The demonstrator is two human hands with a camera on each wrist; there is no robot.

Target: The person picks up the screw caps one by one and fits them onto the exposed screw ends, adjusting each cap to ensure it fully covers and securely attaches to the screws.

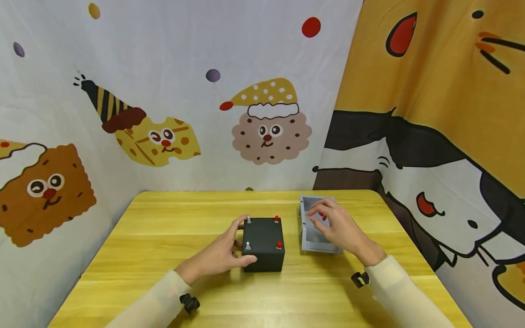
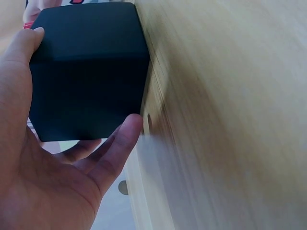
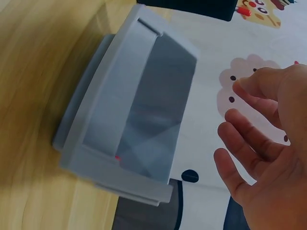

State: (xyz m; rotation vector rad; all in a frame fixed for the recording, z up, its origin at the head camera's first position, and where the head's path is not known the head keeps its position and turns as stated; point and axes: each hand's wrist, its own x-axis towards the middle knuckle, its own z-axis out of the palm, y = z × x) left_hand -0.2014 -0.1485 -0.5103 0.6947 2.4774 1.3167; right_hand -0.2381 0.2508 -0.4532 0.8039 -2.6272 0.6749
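Note:
A black box (image 1: 263, 234) stands on the table with a small post at each top corner. Red caps (image 1: 279, 245) cover the two right posts, while the left posts (image 1: 248, 246) show bare metal. My left hand (image 1: 215, 254) holds the box from its left side, thumb at the front face and fingers round toward the back. My right hand (image 1: 342, 228) hovers over the grey bin (image 1: 321, 247), fingers bent loosely and nothing visible between them. Small red pieces (image 1: 324, 217) lie inside the bin. In the right wrist view the hand (image 3: 268, 158) is apart from the bin (image 3: 103, 115).
The wooden table (image 1: 172, 214) reaches back to a printed cloth (image 1: 172, 54) with cartoon figures. A yellow and black printed cloth (image 1: 443, 150) hangs along the right side. Black wrist cameras (image 1: 189, 303) are strapped at both sleeves.

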